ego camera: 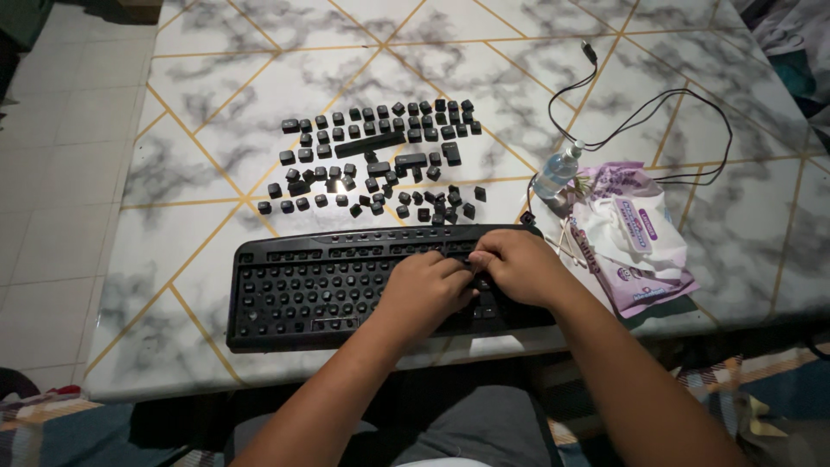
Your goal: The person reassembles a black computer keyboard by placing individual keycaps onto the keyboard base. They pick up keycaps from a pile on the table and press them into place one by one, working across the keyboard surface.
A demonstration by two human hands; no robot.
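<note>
In the head view, a flat black plastic computer keyboard (346,285) is lying across the near edge of a white marble-patterned table with thin gold lines (225,78); most of its caps are off, leaving rows of bare switch posts. Both hands are working over its right half. The left hand (424,290) is resting curled on the deck, fingers bent down and together, and the right hand (514,264) is pressing beside it, touching it, its fingertips pinched close at one spot on the keyboard. Whether either is gripping a cap cannot be told.

Behind the keyboard, a scatter of loose black keycaps (380,156) is lying in rough rows. To the right, a small clear plastic bottle (558,170) is lying beside a purple-and-white soft pack of wipes (635,238), with a thin black cable (657,112) looping past them.
</note>
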